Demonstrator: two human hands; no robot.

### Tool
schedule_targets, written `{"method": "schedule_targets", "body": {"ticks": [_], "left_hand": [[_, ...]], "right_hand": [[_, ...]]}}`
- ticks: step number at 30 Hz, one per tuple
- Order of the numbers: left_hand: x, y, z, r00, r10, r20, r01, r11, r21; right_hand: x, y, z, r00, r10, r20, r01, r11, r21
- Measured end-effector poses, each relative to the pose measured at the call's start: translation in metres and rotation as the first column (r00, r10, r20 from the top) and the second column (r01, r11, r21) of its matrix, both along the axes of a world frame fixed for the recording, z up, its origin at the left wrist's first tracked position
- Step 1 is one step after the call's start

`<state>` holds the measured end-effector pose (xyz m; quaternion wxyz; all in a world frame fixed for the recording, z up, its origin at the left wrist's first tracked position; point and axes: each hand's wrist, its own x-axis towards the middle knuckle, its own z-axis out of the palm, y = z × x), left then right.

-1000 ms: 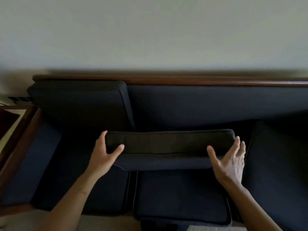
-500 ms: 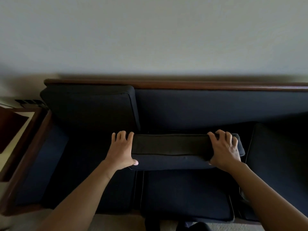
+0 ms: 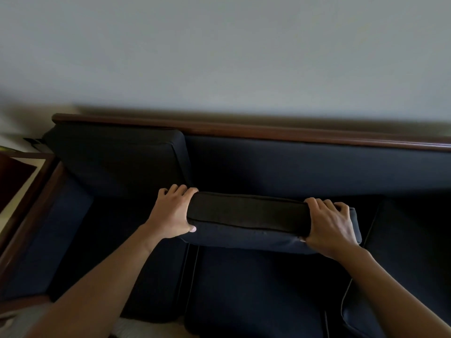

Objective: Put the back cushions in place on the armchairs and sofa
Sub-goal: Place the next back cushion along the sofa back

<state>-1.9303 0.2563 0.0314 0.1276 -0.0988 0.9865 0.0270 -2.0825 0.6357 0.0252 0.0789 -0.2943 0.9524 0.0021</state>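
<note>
The dark back cushion hangs crosswise between your two hands, its long edge facing you, over the middle seat cushion of the sofa and just in front of the bare stretch of the sofa's back. Your left hand grips its left end, fingers curled over the top and thumb pressed against the near face. Your right hand clamps the right end the same way, fingers wrapped over the top edge, with a corner of the cushion showing past your knuckles. Just beyond your left hand, another back cushion stands upright against the sofa's back at the left seat. A wooden rail caps the sofa's back under the pale wall. A wood-framed side table sits at the far left.
</note>
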Motion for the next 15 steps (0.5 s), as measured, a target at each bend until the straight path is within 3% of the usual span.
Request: {"method": "schedule_targets", "body": {"ticks": [8,15], "left_hand": [[-0.08,0.007,0.009,0.998,0.014,-0.064,-0.014,1.0,0.001],[-0.148,-0.033,0.005,1.0,0.011,-0.016,-0.011,1.0,0.01]], "right_hand": [[-0.071,0.001,0.019,0.998,-0.02,-0.063,0.02,1.0,-0.01],[-0.131,-0.039,0.01,0.998,-0.046,-0.047,0.046,0.999,-0.001]]}}
